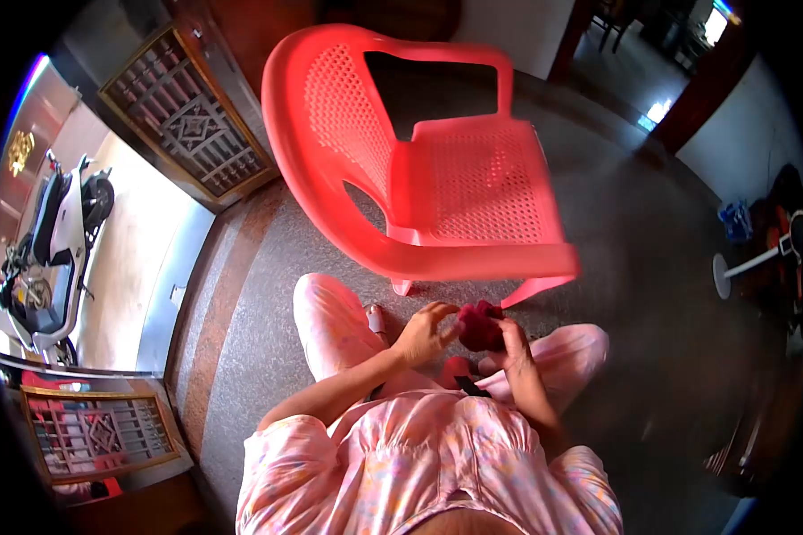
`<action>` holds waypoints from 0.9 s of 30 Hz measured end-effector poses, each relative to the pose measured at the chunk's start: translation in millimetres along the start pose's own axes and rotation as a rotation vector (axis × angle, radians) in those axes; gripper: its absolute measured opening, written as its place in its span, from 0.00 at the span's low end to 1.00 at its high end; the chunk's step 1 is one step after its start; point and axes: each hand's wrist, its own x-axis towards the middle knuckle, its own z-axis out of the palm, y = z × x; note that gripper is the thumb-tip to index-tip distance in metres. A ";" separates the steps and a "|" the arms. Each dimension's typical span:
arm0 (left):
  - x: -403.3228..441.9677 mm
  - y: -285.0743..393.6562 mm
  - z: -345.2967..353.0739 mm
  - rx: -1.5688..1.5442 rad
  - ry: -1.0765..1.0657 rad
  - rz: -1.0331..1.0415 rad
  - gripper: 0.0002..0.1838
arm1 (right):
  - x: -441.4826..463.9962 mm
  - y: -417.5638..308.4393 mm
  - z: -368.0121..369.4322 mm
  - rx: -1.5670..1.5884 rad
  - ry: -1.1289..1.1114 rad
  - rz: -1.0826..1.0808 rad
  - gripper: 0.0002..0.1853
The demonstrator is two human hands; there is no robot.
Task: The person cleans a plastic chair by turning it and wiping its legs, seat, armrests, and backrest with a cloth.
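Note:
A small dark red, soft-looking item (480,328) is held above my lap, between my two hands. My right hand (511,344) grips its right side, with the thumb against it. My left hand (426,332) is at its left edge, fingers curled towards it; whether the fingertips pinch it is too small to tell. Below the item, a red thing and a black strap-like thing (473,386) lie between my legs, partly hidden. Just beyond my knees stands a pink-red plastic armchair (486,183) with a perforated seat and back.
An open doorway at the left shows a parked scooter (62,241) outside. Metal-grille door panels (192,120) flank it. At the right are a white stand (745,267) and a blue bag (735,221). Another doorway opens at the upper right.

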 end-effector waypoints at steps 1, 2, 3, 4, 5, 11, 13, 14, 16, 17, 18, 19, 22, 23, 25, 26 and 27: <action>0.3 -5.6 0.8 -0.318 0.012 -0.385 0.20 | 1.7 3.3 -3.1 -0.064 0.004 0.023 0.09; 0.5 -10.2 1.1 -0.645 0.021 -0.764 0.22 | 1.1 6.4 3.2 -0.097 0.042 0.029 0.09; -1.2 -17.4 5.4 -0.658 0.038 -0.765 0.22 | 1.9 10.8 8.6 -0.169 0.046 0.035 0.09; -2.4 -26.8 11.7 -0.916 0.081 -0.840 0.21 | 3.6 14.2 14.3 -0.243 0.048 0.039 0.09; -2.5 -34.7 16.5 -1.177 0.123 -0.903 0.21 | 4.3 15.5 21.5 -0.319 0.042 0.077 0.10; -7.4 -44.9 20.2 -1.468 0.036 -0.857 0.13 | -4.0 19.0 75.1 -0.808 -0.228 -0.128 0.20; -9.7 -47.6 13.0 -1.648 0.052 -0.895 0.09 | -8.6 14.3 84.9 -0.818 -0.205 -0.108 0.20; -12.7 -39.8 1.7 -1.612 0.093 -0.930 0.11 | -9.8 10.5 85.4 -0.967 -0.203 -0.272 0.20; -14.9 -37.3 -7.0 -1.633 0.127 -0.895 0.16 | -21.3 -4.2 106.3 -1.099 -0.174 -0.499 0.17; -16.2 -59.9 1.9 -1.668 0.110 -0.876 0.20 | -30.0 -15.6 116.8 -1.121 -0.139 -0.587 0.15; -17.4 -73.9 8.0 -1.701 0.147 -0.775 0.22 | -32.4 -24.8 121.2 -1.134 -0.109 -0.748 0.14; -18.8 -76.5 6.1 -1.734 0.179 -0.777 0.22 | -41.3 -34.3 137.3 -1.078 -0.032 -0.855 0.14; -19.5 -66.5 -6.5 -1.796 0.343 -0.775 0.22 | -36.8 -68.0 149.5 -1.207 0.047 -1.241 0.18; -19.9 -59.8 -11.6 -1.808 0.468 -0.771 0.22 | -34.4 -79.4 153.8 -1.346 0.073 -1.275 0.16; -20.9 -56.7 -16.4 -1.837 0.498 -0.739 0.21 | -26.4 -101.4 153.2 -1.491 0.097 -1.305 0.14; -21.6 -54.7 -18.1 -1.855 0.523 -0.707 0.20 | -19.1 -112.5 145.8 -1.619 0.073 -1.257 0.13; -22.4 -51.1 -19.6 -1.884 0.580 -0.731 0.18 | -14.0 -121.9 138.1 -1.745 0.049 -1.206 0.13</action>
